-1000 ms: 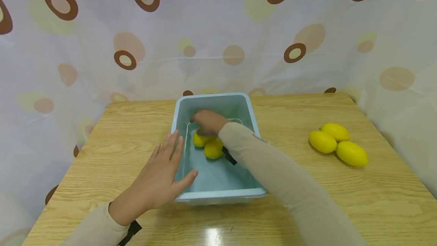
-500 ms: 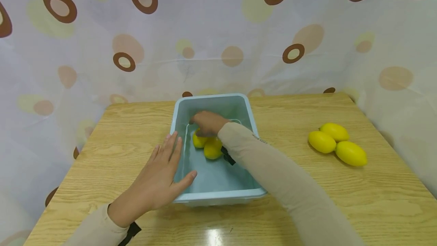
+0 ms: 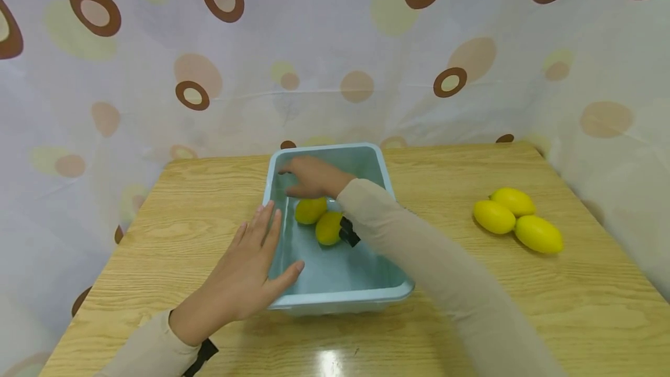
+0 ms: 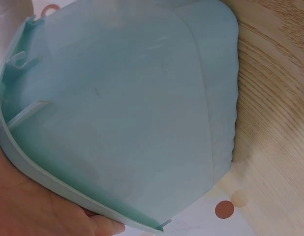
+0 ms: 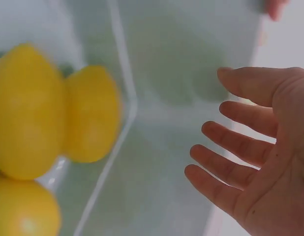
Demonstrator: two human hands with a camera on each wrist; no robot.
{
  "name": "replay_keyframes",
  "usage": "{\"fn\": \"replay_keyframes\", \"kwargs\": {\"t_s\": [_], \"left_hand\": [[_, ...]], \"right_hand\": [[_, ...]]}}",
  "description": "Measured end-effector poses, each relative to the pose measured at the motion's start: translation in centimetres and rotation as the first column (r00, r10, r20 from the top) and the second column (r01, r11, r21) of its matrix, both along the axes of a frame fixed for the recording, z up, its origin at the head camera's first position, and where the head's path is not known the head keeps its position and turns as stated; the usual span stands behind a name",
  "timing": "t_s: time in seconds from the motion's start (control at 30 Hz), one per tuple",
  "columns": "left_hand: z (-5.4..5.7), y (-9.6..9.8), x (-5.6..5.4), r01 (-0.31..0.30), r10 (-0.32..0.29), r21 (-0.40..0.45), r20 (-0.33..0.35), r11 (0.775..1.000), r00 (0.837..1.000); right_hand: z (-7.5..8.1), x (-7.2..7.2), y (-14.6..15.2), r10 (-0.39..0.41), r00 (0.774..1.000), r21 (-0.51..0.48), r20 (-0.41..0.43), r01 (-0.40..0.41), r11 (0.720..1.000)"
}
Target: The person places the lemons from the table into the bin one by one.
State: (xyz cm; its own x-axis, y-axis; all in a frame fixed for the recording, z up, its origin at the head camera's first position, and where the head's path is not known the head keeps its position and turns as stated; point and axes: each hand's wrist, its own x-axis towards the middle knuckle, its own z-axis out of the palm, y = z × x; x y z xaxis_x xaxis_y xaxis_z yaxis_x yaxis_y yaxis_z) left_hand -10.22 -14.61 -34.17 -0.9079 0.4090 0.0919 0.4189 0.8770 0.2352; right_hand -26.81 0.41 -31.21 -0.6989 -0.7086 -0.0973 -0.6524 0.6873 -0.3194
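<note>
Two yellow lemons [image 3: 311, 211] show in the pale blue plastic basin [image 3: 340, 297] in the head view. The right wrist view shows three lemons [image 5: 26, 113] grouped on its floor, so the forearm seems to hide one from above. My right hand [image 3: 316, 177] hovers over the basin's far left part, fingers extended and holding nothing; in the right wrist view the hand [image 5: 260, 142] is apart from the fruit. With fingers spread, my left hand [image 3: 241, 269] rests along the basin's left rim. The left wrist view shows that hand [image 4: 44, 206] against the rim and the basin's outer wall [image 4: 127, 113].
Three more lemons [image 3: 515, 220] lie touching on the right side of the wooden table [image 3: 173, 220]. A patterned curtain [image 3: 314, 34] hangs behind the table and at both sides.
My right hand has lifted off the lemons, its fingers have straightened, and it has shifted up and slightly left. The lemon it covered now shows in the basin. My left hand stays put.
</note>
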Motion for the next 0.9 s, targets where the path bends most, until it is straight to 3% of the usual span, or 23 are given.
{"fn": "replay_keyframes", "kwargs": {"t_s": [0.27, 0.47, 0.63, 0.9], "left_hand": [[0.1, -0.1, 0.0, -0.01, 0.01, 0.006, 0.024, 1.0, 1.0], [0.0, -0.1, 0.0, -0.009, 0.009, 0.001, 0.022, 1.0, 1.0], [0.0, 0.0, 0.0, -0.007, 0.007, -0.003, 0.009, 1.0, 1.0], [0.0, 0.0, 0.1, -0.006, 0.006, 0.018, 0.007, 1.0, 1.0]], "right_hand": [[4.8, 1.6, 1.0, -0.004, 0.997, -0.111, -0.08, -0.005, 0.994], [8.0, 2.6, 5.1, -0.025, 0.987, -0.155, -0.157, 0.0, 0.988], [8.9, 3.2, 10.3, -0.083, 0.969, -0.167, -0.232, 0.044, 0.985], [8.0, 4.8, 19.4, -0.246, 0.959, -0.121, -0.141, 0.23, 0.966]]}}
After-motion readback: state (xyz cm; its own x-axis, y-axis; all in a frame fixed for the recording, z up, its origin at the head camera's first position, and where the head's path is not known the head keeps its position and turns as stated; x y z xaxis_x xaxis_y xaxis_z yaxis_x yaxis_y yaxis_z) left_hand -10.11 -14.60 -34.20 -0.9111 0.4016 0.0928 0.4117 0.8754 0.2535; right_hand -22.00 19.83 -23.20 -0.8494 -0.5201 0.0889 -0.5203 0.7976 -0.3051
